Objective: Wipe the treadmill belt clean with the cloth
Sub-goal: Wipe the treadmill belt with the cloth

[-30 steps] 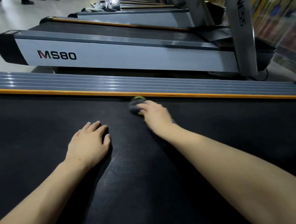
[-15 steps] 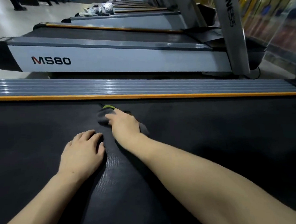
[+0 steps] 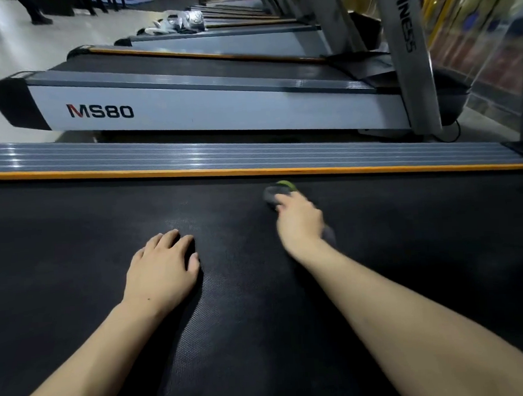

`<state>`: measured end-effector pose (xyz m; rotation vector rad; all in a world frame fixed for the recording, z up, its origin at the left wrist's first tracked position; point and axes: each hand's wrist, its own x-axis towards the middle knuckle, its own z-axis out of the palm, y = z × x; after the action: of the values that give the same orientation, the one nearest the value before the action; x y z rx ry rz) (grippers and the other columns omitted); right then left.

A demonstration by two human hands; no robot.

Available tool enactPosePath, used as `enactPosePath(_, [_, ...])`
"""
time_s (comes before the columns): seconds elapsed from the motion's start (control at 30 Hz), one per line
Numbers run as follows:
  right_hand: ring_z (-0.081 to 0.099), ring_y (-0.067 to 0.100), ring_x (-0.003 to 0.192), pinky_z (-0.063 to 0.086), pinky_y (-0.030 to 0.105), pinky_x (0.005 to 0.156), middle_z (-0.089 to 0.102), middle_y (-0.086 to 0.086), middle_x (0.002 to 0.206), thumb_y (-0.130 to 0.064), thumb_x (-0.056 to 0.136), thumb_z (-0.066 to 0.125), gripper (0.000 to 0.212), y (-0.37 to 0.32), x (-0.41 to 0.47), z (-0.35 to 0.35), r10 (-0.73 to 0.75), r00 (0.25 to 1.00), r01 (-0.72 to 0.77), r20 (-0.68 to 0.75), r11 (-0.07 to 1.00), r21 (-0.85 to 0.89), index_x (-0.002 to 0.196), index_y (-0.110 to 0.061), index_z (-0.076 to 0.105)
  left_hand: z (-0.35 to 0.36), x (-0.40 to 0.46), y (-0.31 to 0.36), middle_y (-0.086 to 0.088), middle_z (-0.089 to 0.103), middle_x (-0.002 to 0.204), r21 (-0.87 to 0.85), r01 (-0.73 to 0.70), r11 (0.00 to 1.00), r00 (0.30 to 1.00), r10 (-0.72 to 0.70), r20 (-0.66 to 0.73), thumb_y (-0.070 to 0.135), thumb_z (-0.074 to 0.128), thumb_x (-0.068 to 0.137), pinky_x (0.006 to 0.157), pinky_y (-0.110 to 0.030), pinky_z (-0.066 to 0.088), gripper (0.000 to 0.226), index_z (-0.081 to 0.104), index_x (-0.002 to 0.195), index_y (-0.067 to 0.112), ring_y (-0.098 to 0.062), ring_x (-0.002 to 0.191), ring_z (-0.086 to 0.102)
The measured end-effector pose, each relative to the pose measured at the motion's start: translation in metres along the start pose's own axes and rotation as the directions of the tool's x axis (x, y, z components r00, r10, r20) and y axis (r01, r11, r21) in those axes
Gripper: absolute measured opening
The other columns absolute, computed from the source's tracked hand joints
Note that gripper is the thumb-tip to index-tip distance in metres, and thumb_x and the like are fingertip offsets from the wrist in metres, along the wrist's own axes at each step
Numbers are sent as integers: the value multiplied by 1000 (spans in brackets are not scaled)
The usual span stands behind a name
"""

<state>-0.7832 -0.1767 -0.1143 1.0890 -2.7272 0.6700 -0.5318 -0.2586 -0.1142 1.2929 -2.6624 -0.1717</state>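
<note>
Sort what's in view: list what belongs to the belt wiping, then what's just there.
In use: black textured treadmill belt; grey cloth with green edge; right hand pressing it; left hand flat on belt.

Just there: grey MS80 treadmill; white shoes beyond.

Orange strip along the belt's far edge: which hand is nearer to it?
Right. The right hand presses the cloth just short of the orange strip. The left hand lies flat on the belt, farther back toward the person.
</note>
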Motion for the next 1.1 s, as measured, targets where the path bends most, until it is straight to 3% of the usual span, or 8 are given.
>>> enactPosePath(0.13, [60,30,105,32,31,72,60,0,117,-37,99,44,24,-89,-20,35,-301,930,279,212,952,126,111,-31,63,6,0,-2,3,41,155,-1,10,1000,1000,-10,22,46,39,98,118,-42,29,44,51,138,31,-24,147,30])
enactPosePath(0.23, [61,26,111,47,36,82,58,-9,128,-31,99,49,27,-59,-23,9,-474,863,454,173,879,144,122,-39,61,8,-1,0,1,41,155,-14,23,1000,1000,-23,15,44,40,98,119,-44,28,45,51,139,30,-26,147,30])
enactPosePath(0.3, [62,24,113,52,37,86,58,-13,131,-30,97,52,30,-2,-19,-13,-417,904,407,95,907,105,124,-42,59,5,-1,3,2,42,154,-11,24,1000,999,-24,23,44,41,98,118,-44,28,44,52,138,30,-26,147,30])
enactPosePath(0.43, [60,29,116,48,37,91,56,-11,140,-32,100,50,31,95,-11,-54,-21,1000,21,17,1000,-9,127,-40,63,-3,-1,8,4,51,141,22,13,1000,1000,-13,15,44,42,96,104,-42,38,38,58,127,29,-25,133,40])
enactPosePath(0.57, [61,31,112,47,37,87,57,-2,136,-30,102,46,33,60,-21,-39,86,996,-87,-8,991,-102,131,-37,60,-5,-9,6,5,48,143,23,-8,1000,1000,7,24,45,41,97,103,-41,38,38,56,128,30,-22,134,40])
enactPosePath(0.77, [62,34,110,48,42,81,61,5,127,-29,101,50,34,-103,-55,9,-346,914,341,211,938,61,134,-22,47,4,-18,2,1,47,148,-4,11,1000,1000,-11,-29,43,42,97,110,-44,35,40,57,130,26,-23,140,37])
enactPosePath(0.9, [58,25,122,47,40,92,57,-6,140,-31,101,51,37,-63,-56,-7,-489,851,477,193,872,107,137,-27,54,1,-17,2,3,53,141,4,3,1000,1000,-3,-18,45,43,95,105,-44,41,39,59,125,27,-23,134,43])
enactPosePath(1.1, [59,30,121,47,38,96,56,-8,143,-35,101,50,39,93,-32,-66,62,995,-61,73,998,-18,139,-34,54,-4,-17,1,5,49,144,19,-13,1000,1000,13,4,46,41,96,107,-42,37,38,57,126,29,-21,136,39])
